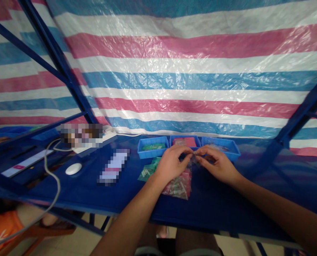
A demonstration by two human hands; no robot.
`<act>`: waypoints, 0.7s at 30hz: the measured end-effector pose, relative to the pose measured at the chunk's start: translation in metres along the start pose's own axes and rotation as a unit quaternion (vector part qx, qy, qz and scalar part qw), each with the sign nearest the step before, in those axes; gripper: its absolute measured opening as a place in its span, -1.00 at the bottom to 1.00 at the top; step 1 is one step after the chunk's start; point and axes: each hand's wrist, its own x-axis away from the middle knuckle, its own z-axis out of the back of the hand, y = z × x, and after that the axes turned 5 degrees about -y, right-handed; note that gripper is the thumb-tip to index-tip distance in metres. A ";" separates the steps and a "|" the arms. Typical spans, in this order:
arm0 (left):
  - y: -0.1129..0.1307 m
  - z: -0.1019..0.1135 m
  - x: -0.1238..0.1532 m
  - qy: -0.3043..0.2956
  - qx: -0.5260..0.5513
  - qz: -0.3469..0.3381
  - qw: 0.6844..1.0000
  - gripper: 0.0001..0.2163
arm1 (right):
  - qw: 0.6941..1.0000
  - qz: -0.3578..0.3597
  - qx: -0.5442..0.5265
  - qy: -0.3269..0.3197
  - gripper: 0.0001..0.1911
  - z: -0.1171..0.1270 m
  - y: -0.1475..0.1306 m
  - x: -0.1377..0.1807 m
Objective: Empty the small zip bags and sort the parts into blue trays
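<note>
My left hand (171, 161) and my right hand (217, 163) meet over the blue table (94, 192), fingers pinched together on a small clear plastic bag (194, 158) held between them. Under the hands lies a clear bag of red pieces (178, 185), and to the left of it a bag of green pieces (147, 171). Behind the hands stand three blue trays: the left tray (153, 147) holds green bags, the middle tray (185, 141) red ones, and the right tray (223, 146) clear ones.
A white mouse (73, 168) with a grey cable lies at the left, beside a blurred flat object (113, 171). A striped tarp (190, 71) hangs behind the table. Blue metal frame bars (59, 60) cross left and right. An orange item (0, 227) shows below left.
</note>
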 end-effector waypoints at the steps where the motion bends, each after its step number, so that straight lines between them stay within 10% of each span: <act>1: 0.001 0.000 0.000 -0.002 0.001 -0.003 1.000 -0.86 | 1.000 0.010 0.015 0.005 -0.75 0.001 0.000 0.000; 21: 0.006 0.002 -0.005 0.055 0.072 0.042 0.995 -0.87 | 0.996 -0.032 -0.067 0.056 -0.77 -0.005 0.004 -0.006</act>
